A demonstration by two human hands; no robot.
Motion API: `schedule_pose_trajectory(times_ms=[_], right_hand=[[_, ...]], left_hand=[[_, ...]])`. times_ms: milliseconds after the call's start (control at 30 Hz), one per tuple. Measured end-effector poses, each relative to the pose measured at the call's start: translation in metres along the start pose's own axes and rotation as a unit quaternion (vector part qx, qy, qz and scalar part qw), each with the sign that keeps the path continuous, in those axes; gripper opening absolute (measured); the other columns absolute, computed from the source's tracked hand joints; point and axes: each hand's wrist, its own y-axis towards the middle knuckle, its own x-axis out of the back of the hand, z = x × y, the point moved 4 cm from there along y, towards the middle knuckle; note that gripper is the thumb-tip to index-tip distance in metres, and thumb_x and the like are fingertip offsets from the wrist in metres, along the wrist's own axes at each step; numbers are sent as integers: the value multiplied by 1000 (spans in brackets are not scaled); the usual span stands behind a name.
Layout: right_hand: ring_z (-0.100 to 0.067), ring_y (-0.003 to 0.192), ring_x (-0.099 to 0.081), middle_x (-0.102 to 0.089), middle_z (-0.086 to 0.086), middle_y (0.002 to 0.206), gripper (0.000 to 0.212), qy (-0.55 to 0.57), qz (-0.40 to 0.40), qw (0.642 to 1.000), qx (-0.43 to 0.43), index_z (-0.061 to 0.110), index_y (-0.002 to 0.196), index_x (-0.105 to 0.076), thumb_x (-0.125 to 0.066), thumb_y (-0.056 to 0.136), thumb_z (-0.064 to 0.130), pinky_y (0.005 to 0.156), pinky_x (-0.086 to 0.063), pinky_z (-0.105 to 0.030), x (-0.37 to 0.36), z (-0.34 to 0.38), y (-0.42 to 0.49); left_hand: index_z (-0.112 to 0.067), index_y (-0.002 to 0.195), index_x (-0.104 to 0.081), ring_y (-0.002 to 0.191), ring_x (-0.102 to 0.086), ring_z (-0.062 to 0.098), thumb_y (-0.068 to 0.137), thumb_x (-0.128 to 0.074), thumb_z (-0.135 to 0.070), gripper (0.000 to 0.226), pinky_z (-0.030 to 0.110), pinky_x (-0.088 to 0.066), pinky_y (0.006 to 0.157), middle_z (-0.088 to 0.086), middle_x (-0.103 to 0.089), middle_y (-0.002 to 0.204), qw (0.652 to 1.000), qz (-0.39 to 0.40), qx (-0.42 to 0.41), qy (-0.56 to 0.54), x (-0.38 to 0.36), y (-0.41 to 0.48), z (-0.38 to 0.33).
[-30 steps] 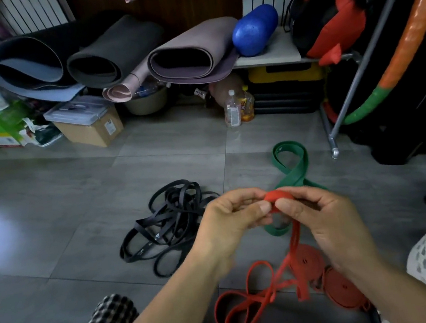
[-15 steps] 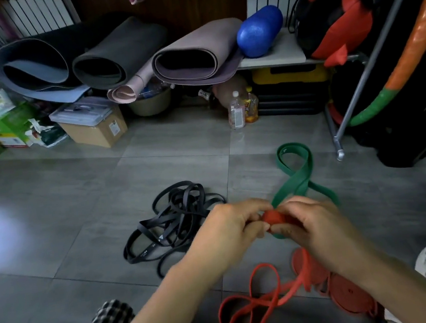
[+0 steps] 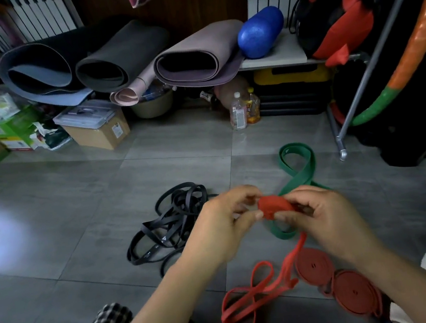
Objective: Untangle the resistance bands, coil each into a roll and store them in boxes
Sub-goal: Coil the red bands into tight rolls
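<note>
The small tight roll of flat red rubber resistance band (image 3: 276, 206) sits off the grey tiled floor (image 3: 80, 233) between both hands. The left hand (image 3: 223, 227) pinches its left end between thumb and fingertips, and the right hand (image 3: 327, 216) curls its fingers round the other end. Coiling is the step in hand, I judge; the loose red tail (image 3: 251, 300) below the roll needs feeding in under even tension (slack would let the turns spring open). Below-right of the roll lie two finished dark-red coils (image 3: 314, 268), beyond it a wide green band (image 3: 299, 169), left of it a black tangle of bands (image 3: 171, 221). The right fingers hide the roll's outer turn.
</note>
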Motion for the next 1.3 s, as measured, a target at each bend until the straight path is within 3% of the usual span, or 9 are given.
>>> schedule_pose_trajectory(times_ms=[100,300,500,633,700,867,1033,1167,1300], right_hand=[[-7,73,-56,-59,8,67,32,-43,8,999,19,23,77,-69,-59,67,52,60,-41,-11,-4,1,-1],[-3,69,-65,-72,4,77,13,282,-24,954,-98,30,72,-73,-70,60,29,63,-48,-10,-2,5,0],[-3,65,-63,-72,4,73,16,290,-94,947,-98,25,77,-70,-69,63,32,60,-47,-9,-4,13,-6],[-3,75,-59,-64,10,73,29,4,-28,1000,5,26,81,-68,-59,69,51,63,-41,-9,6,7,-1],[-5,74,-58,-63,9,72,31,-12,-19,1000,-9,24,80,-69,-64,67,51,62,-42,-12,5,3,-1],[-3,81,-66,-73,7,85,25,283,-46,952,-111,29,81,-71,-67,59,38,73,-50,-13,2,3,-3],[-5,67,-61,-69,-6,74,3,265,-75,956,-101,33,74,-71,-70,71,33,66,-50,-19,-4,8,-5],[4,68,-54,-55,13,64,17,13,-14,1000,-16,21,79,-67,-62,76,37,61,-38,-6,3,0,1],[3,67,-51,-50,15,66,22,-68,33,997,12,19,81,-68,-61,76,39,62,-37,-10,-2,-2,-2]], left_hand=[[-15,101,-66,78,-60,10,78,-69,-10,23,22,-50,76,-2,-65,88,993,10,-70,95,-1,1,-7],[-7,77,-62,59,-65,10,69,-68,8,18,18,-55,63,1,-69,65,955,-22,43,-293,2,2,-10],[-4,79,-60,64,-67,15,59,-67,-6,21,20,-56,65,4,-70,71,891,-35,91,-444,-9,-2,-9],[-10,91,-64,69,-65,14,75,-70,-2,19,20,-55,60,6,-65,87,995,6,58,-84,2,2,-11],[-8,92,-66,70,-66,16,78,-68,-3,15,27,-57,64,10,-64,86,999,8,31,20,4,3,-13],[-8,84,-63,58,-65,7,76,-63,7,17,13,-50,58,8,-66,72,965,-38,46,-256,3,3,-16],[-8,84,-63,63,-68,12,66,-65,-10,19,19,-54,62,3,-72,72,906,-68,85,-409,-8,0,-10],[-23,101,-63,72,-65,13,79,-67,-5,29,21,-55,66,-2,-64,95,996,-13,53,-72,0,3,-5],[-18,98,-67,59,-59,9,80,-67,-8,21,21,-54,66,-6,-60,81,995,6,-52,84,-1,2,-15]])
